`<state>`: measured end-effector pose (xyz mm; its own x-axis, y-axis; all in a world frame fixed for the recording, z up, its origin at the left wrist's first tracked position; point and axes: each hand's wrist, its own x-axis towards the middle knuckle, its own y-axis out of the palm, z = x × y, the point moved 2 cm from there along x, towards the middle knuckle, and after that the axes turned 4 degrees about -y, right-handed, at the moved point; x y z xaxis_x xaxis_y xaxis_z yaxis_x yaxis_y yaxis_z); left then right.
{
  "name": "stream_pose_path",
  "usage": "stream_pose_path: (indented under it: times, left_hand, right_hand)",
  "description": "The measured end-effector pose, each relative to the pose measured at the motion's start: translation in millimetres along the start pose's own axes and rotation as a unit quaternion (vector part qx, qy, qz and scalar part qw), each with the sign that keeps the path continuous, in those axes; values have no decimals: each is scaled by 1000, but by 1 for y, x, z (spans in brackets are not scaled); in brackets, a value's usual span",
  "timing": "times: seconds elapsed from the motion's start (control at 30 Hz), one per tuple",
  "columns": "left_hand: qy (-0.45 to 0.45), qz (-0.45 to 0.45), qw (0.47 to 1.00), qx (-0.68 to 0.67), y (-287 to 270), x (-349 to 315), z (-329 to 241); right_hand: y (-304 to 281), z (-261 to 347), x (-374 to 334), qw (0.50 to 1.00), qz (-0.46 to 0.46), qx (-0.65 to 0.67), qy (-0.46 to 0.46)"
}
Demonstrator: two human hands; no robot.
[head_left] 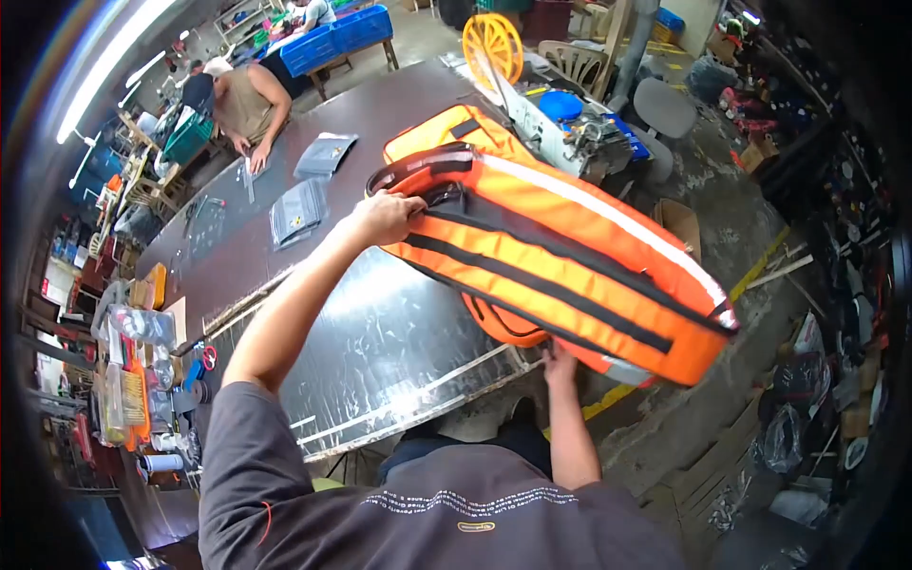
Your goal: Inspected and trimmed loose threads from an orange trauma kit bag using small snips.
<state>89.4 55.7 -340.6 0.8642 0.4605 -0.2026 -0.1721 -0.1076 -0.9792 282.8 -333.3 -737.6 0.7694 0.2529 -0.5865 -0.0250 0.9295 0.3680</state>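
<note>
A large orange backpack-like bag (560, 275) with black straps and a pale reflective band is tilted over the right end of the work table (380, 332). My left hand (388, 218) is closed on the black-trimmed edge at its upper left end. Under its lower side, my right hand (560, 366) grips the bag near the grey-white patch; its fingertips are partly hidden by the fabric. Another orange piece with a black strip (432, 138) lies behind the bag on the table, mostly covered by it.
A sewing machine (560, 123) with a yellow wheel (493, 49) stands beyond the bag. Grey plastic-wrapped packets (297, 213) lie on the table. Across it, another person (249, 109) leans over the surface. Shelves of supplies line the left; a grey chair (665, 109) stands right.
</note>
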Motion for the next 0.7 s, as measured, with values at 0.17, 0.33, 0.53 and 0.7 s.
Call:
stream_pose_path:
  times: [0.17, 0.33, 0.53, 0.7]
  left_hand:
    - [58, -179, 963, -191, 40, -24, 51]
    - [124, -307, 898, -290, 14, -95, 43]
    - [35, -405, 862, -303, -16, -251, 96]
    - [-214, -438, 769, -414, 24, -452, 150]
  right_hand:
    - [-45, 158, -106, 942, 66, 311, -103]
    - [-35, 222, -110, 958, 104, 119, -241]
    - [54, 214, -159, 931, 162, 147, -291]
    - [221, 151, -199, 926, 256, 134, -242]
